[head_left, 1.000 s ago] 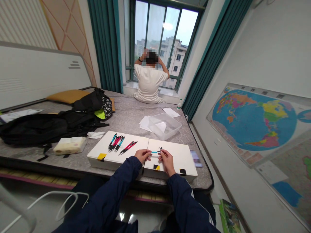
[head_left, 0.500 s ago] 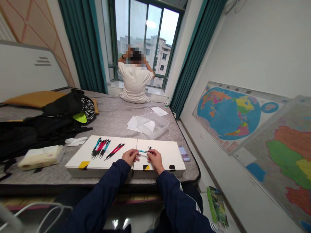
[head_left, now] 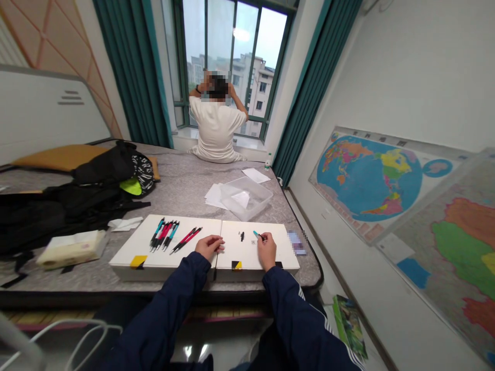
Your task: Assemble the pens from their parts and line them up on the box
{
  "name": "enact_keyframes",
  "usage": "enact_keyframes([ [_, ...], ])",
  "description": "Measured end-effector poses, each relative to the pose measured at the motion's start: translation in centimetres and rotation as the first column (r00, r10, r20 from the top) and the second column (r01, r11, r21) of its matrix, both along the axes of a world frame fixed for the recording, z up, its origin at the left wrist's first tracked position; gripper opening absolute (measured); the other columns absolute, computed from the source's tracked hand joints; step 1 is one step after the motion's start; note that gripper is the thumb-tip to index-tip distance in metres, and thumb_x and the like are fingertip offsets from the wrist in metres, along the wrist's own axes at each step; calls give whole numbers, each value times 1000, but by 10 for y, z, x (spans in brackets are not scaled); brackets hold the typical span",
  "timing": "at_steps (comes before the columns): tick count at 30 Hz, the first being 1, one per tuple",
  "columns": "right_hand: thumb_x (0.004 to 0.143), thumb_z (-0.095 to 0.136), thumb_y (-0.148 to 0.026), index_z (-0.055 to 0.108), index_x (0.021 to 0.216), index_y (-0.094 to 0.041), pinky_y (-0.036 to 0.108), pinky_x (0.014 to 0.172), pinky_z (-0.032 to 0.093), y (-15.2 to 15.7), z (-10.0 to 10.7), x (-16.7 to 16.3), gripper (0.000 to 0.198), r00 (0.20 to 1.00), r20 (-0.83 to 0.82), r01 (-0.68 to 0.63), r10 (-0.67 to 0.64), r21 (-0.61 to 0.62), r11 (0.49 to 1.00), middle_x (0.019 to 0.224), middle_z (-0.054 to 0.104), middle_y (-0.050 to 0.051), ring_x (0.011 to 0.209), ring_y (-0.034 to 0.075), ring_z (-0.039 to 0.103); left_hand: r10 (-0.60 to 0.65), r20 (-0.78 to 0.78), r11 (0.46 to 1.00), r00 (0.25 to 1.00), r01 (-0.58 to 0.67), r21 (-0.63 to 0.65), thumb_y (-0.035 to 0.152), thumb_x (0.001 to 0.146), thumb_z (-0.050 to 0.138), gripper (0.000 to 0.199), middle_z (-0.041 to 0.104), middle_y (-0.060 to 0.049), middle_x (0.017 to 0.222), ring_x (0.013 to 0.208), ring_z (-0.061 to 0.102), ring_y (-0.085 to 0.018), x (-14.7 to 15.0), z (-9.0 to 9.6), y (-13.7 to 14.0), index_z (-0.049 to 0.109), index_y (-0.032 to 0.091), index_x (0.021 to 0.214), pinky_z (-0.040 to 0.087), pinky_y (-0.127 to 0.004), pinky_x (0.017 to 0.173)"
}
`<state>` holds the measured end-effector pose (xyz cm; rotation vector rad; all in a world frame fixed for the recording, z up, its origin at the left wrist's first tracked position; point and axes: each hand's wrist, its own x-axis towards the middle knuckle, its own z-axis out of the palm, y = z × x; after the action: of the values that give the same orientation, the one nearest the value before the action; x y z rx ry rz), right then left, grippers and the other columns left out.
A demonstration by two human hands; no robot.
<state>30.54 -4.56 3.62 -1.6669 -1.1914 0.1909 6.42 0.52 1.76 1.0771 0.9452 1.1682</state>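
Observation:
My right hand [head_left: 266, 251] grips a blue pen barrel [head_left: 256, 234] over the right white box [head_left: 232, 257]; its dark end runs in among the fingers. Over the join of the two boxes, my left hand [head_left: 209, 247] has thumb and fingers drawn together; whatever they hold, if anything, is too small to make out. Between the hands lie small black pen parts [head_left: 242, 236]. On the left white box [head_left: 154, 260], several blue and red pens [head_left: 164, 235] form a row, and two red pens [head_left: 186, 240] lie slanted nearer my left hand.
Beyond the boxes are a clear plastic bin [head_left: 246, 198] and white papers [head_left: 215, 197]. A tissue pack [head_left: 72, 249] and black backpack [head_left: 58, 206] lie left. A phone [head_left: 297, 242] rests right of the boxes. A person [head_left: 217, 129] sits by the window, facing away.
Both hands were at the blue barrel together. My right hand has moved right with it, away from my left hand, uncovering the small black parts on the box.

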Motion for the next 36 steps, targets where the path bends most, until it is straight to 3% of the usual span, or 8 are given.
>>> enact_keyframes([
  [5, 80, 54, -28, 60, 95, -20, 26, 63, 38, -4, -5, -7, 18, 976, 209, -30, 54, -121, 992, 80, 65, 2, 70, 18, 58, 13, 76, 999, 997, -9, -41, 50, 48, 86, 64, 74, -17, 89, 80, 72, -28, 0, 1, 0, 67, 8, 92, 58, -36, 68],
  [10, 84, 54, -38, 62, 96, -20, 24, 63, 38, -8, 1, -9, 23, 962, 229, -124, 152, -132, 983, 78, 64, 1, 70, 17, 57, 5, 94, 1000, 996, -2, -25, 53, 46, 86, 72, 73, -19, 95, 85, 72, -30, -1, 0, -1, 66, 8, 98, 57, -40, 74],
  [18, 91, 41, -41, 64, 79, -19, 25, 61, 36, -10, 1, -9, 34, 970, 183, -145, 162, -104, 984, 69, 62, 2, 64, 16, 54, -34, 51, 998, 998, 31, 56, 47, 53, 85, 50, 75, -13, 81, 72, 72, -24, 4, -6, -5, 60, 13, 78, 57, -40, 76],
  [25, 90, 44, -39, 64, 79, -18, 25, 62, 37, -8, -2, -6, 31, 972, 163, -153, 171, -115, 981, 68, 63, 2, 63, 16, 54, -25, 37, 999, 999, 24, 45, 45, 57, 83, 47, 73, -11, 74, 60, 68, -19, 4, -1, -7, 67, 9, 82, 59, -34, 64],
  [29, 90, 44, -35, 65, 84, -17, 26, 66, 41, -10, 5, -12, 28, 964, 172, -197, 200, -39, 980, 73, 64, 4, 67, 17, 55, -19, 2, 999, 1000, 19, 40, 44, 59, 82, 47, 73, -11, 73, 50, 65, -16, 4, 2, -8, 69, 8, 85, 56, -31, 55],
  [32, 90, 47, -32, 66, 88, -17, 27, 71, 43, -12, 14, -32, 24, 923, 194, -340, 333, 3, 940, 81, 66, 6, 73, 17, 57, -48, -43, 998, 998, 50, 41, 42, 61, 81, 44, 73, -11, 74, 48, 63, -14, 4, 2, -9, 71, 8, 88, 55, -29, 52],
  [36, 87, 56, -32, 67, 95, -18, 27, 69, 46, -11, 19, -70, 20, 857, 154, -489, 492, -58, 870, 86, 68, 5, 68, 16, 59, -114, -144, 987, 983, 129, 94, 39, 65, 78, 37, 73, -9, 74, 52, 63, -13, 4, -3, -9, 74, 10, 87, 54, -28, 55],
])
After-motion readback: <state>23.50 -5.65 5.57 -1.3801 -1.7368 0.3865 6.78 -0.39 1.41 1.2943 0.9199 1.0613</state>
